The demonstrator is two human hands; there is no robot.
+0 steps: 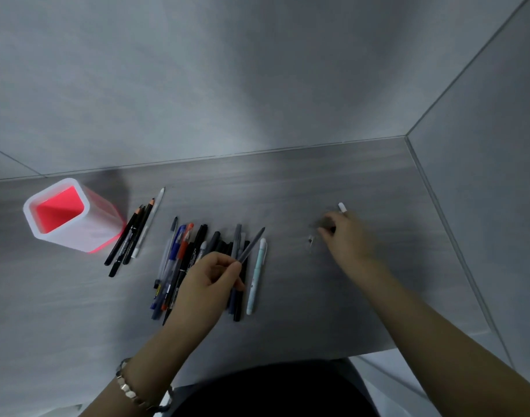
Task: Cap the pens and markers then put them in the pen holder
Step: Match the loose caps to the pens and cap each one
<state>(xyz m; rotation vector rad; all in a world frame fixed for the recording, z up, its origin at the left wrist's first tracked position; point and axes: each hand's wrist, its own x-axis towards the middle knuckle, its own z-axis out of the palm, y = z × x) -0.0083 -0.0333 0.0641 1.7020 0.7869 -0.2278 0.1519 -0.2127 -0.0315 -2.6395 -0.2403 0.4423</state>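
My left hand (pixel 211 278) pinches a slim grey pen (pixel 251 244) and holds it tilted, tip up and to the right, above a row of several pens and markers (pixel 185 260) lying on the grey desk. My right hand (pixel 345 236) reaches over the caps at the right; its fingers curl around something dark and blurred (pixel 325 225). A white cap (pixel 342 207) lies just beyond that hand, and a small dark cap (pixel 311 239) lies to its left. The white pen holder (pixel 68 233) with a red inside stands at the left, with nothing showing inside it.
Three dark pencils and a white pen (pixel 134 233) lie beside the pen holder. A pale mint pen (pixel 256 278) ends the row at the right. Grey walls close the desk at the back and right. The desk's front edge (pixel 372 350) is near my body.
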